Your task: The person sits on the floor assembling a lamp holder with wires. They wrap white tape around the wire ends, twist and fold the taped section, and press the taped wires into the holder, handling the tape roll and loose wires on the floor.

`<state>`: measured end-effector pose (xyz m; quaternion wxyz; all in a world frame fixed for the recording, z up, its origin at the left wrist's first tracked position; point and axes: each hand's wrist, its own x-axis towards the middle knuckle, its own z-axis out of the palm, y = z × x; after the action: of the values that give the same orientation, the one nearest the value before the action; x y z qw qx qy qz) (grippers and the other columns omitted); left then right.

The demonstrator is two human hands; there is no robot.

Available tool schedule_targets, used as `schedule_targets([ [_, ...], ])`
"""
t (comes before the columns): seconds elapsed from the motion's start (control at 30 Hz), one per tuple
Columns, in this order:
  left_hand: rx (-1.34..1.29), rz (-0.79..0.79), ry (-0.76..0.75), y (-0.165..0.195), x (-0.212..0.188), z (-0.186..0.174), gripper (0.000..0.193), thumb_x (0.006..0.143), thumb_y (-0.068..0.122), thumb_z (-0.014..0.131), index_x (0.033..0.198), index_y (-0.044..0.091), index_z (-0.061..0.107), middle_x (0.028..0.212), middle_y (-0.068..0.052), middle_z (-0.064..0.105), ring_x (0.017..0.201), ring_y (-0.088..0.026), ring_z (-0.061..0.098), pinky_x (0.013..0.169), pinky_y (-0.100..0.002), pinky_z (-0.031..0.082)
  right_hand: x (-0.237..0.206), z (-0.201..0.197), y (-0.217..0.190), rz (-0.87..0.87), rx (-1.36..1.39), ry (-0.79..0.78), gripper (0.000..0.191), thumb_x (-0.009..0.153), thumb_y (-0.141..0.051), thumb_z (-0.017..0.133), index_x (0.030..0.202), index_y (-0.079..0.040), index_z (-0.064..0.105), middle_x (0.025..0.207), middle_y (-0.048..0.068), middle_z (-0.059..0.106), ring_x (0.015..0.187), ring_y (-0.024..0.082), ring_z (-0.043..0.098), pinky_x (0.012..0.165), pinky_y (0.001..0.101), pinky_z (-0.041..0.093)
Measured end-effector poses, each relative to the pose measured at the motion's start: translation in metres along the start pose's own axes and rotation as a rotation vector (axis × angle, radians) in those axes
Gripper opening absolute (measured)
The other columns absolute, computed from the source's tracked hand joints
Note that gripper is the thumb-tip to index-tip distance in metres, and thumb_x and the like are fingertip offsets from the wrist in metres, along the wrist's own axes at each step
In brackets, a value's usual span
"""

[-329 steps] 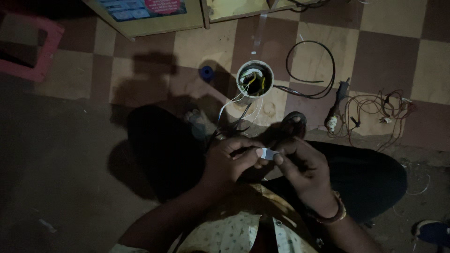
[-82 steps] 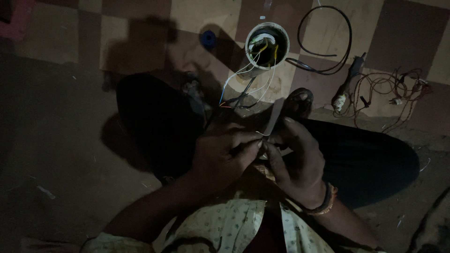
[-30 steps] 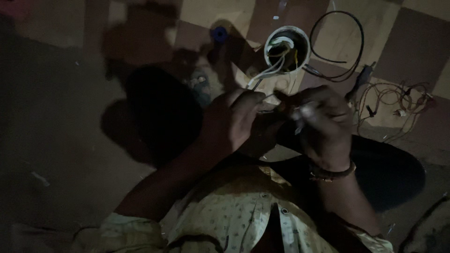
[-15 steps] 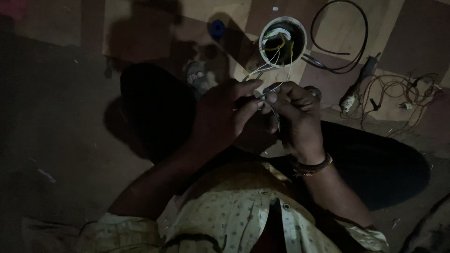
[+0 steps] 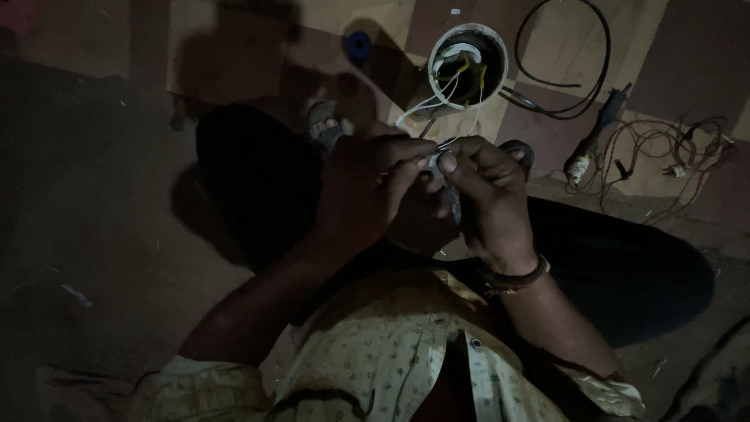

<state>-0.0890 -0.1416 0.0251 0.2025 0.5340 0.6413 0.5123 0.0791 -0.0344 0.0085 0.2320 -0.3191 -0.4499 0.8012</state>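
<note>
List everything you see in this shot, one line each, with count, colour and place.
round housing: one, white rim, dark inside, on the floor ahead of the hands
thin wires: several, white and yellow, from the housing to the hands
small part: one, pale, pinched between both hands
black cable: one, looped on the floor right of the housing
tool: one, dark with pale tip, right of the cable
tangled wires: a bunch, brownish, far right
blue cap: one, on the floor left of the housing
floor: tan and brown checks
bracelet: one, dark, right wrist
left hand: on the small part
right hand: on the small part
</note>
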Motion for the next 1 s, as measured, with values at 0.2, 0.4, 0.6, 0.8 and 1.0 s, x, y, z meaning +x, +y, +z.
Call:
schedule_targets([
  [0.2, 0.028, 0.094, -0.066, 0.0, 0.006, -0.006, 0.018, 0.106, 0.006, 0.066, 0.123, 0.004, 0.062, 0.123, -0.015, 0.06, 0.111, -0.025, 0.066, 0.091, -0.034, 0.058, -0.006, -0.011, -0.037, -0.758, -1.166, 0.125, 0.019, 0.11, -0.006, 0.073, 0.128, -0.01, 0.07, 0.108, 0.008, 0.072, 0.102, 0.024, 0.066, 0.085, 0.0331, 0.052],
  [0.4, -0.081, -0.391, -0.321, 0.002, 0.026, -0.012, 0.018, 0.097, 0.009, 0.066, 0.115, 0.006, 0.07, 0.103, -0.007, 0.071, 0.084, -0.015, 0.071, 0.076, -0.032, 0.06, 0.035, -0.013, -0.05, -0.868, -1.428, -0.132, 0.034, 0.097, -0.007, 0.077, 0.131, -0.006, 0.069, 0.115, 0.011, 0.067, 0.108, 0.03, 0.062, 0.091, 0.0447, 0.046],
  [0.6, -0.119, -0.512, -0.378, 0.002, 0.033, -0.024, 0.02, 0.102, 0.013, 0.061, 0.119, 0.007, 0.069, 0.092, -0.006, 0.072, 0.076, -0.011, 0.069, 0.071, -0.029, 0.058, 0.039, -0.011, -0.037, -1.138, -1.563, -0.301, 0.009, 0.093, -0.016, 0.081, 0.099, -0.018, 0.073, 0.106, 0.003, 0.075, 0.088, 0.021, 0.069, 0.073, 0.0398, 0.042],
  [0.8, -0.193, -0.46, -0.29, 0.001, 0.029, -0.021, 0.018, 0.1, 0.01, 0.062, 0.117, 0.006, 0.068, 0.096, -0.006, 0.072, 0.076, -0.012, 0.068, 0.07, -0.03, 0.058, 0.028, -0.012, -0.044, -1.244, -1.326, -0.293, 0.016, 0.094, -0.011, 0.085, 0.096, -0.005, 0.071, 0.108, 0.015, 0.076, 0.099, 0.03, 0.075, 0.077, 0.0358, 0.054],
  [1.0, -0.049, -0.22, -0.251, 0.003, 0.024, -0.014, 0.017, 0.102, 0.007, 0.062, 0.117, 0.009, 0.07, 0.104, -0.008, 0.07, 0.085, -0.019, 0.071, 0.076, -0.034, 0.058, 0.016, -0.001, -0.042, -0.83, -0.858, -0.04, 0.02, 0.094, -0.005, 0.055, 0.11, -0.001, 0.068, 0.109, 0.015, 0.072, 0.094, 0.025, 0.073, 0.078, 0.0296, 0.058],
])
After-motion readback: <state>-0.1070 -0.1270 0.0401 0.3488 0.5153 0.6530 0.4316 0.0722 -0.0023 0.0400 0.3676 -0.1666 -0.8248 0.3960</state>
